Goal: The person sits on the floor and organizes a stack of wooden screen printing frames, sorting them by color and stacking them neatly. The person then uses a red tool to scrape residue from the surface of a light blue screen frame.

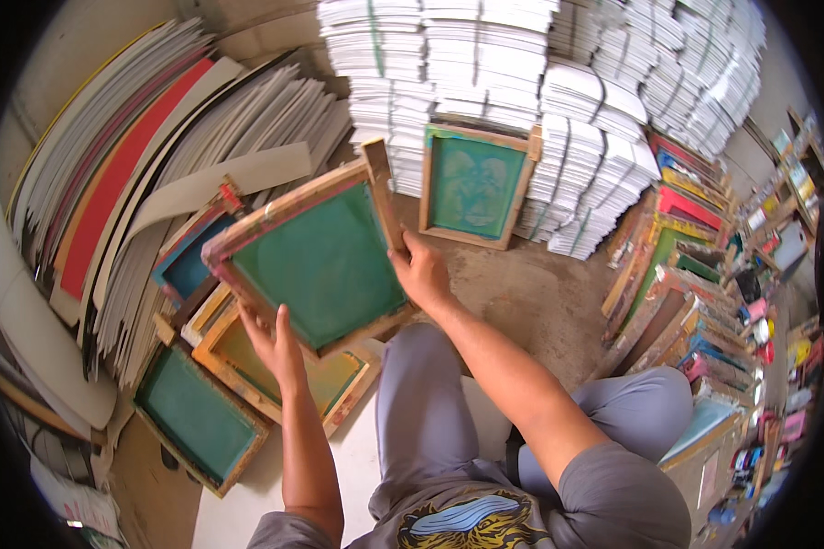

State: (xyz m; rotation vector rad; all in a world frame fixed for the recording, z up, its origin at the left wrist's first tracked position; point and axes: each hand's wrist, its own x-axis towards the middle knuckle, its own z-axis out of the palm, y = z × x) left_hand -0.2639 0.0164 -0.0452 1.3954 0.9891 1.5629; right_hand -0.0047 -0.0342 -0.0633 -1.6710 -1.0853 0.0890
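Observation:
A wooden screen printing frame [307, 261] with dark green mesh is held up tilted in front of me. My right hand [423, 272] grips its right wooden side, fingers wrapped round the edge. At the lower left edge, my left hand [273, 348] holds the frame, thumb raised along the near side. Below my left hand lies a frame with yellowish mesh [334, 377], partly covered by the hand and the held frame. Beside it, a second green-mesh frame [197, 414] leans at the left. A blue frame [192, 259] stands behind them, partly hidden.
Another green frame with a pale picture [471, 183] leans on tied paper stacks [481, 64] at the back. Large sheets [128, 156] lean at the left. Several frames [677, 302] stand in a row at the right, beside shelves with bottles and jars [769, 339].

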